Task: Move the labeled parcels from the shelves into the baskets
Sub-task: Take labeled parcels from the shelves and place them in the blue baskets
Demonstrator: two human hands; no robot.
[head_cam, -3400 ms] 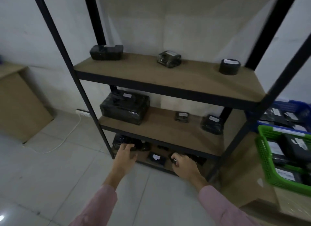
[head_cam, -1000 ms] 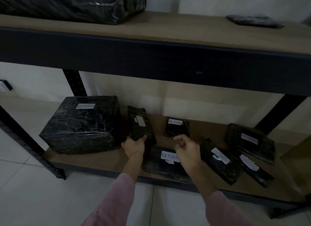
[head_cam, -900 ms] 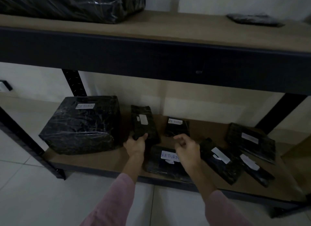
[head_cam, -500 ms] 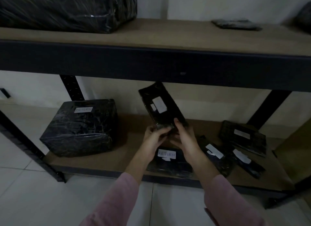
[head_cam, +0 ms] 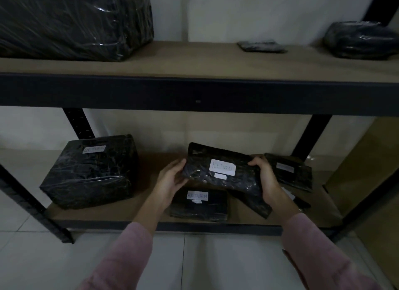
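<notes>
Left hand [head_cam: 172,179] and right hand [head_cam: 266,181] grip flat parcel [head_cam: 220,171] by its 2 short ends, fingers curled round edges, RETURN label facing camera. Held above bottom shelf [head_cam: 108,212], over lower parcel [head_cam: 198,205]. Large parcel [head_cam: 90,173] at left, right parcel [head_cam: 289,171] behind right hand. Upper shelf [head_cam: 194,93] overhead.

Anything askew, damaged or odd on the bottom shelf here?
Nothing damaged or spilled. The flat parcels at the right of the bottom shelf lie at angles, some overlapping. The left hand and right hand hold one labelled parcel tilted.
</notes>
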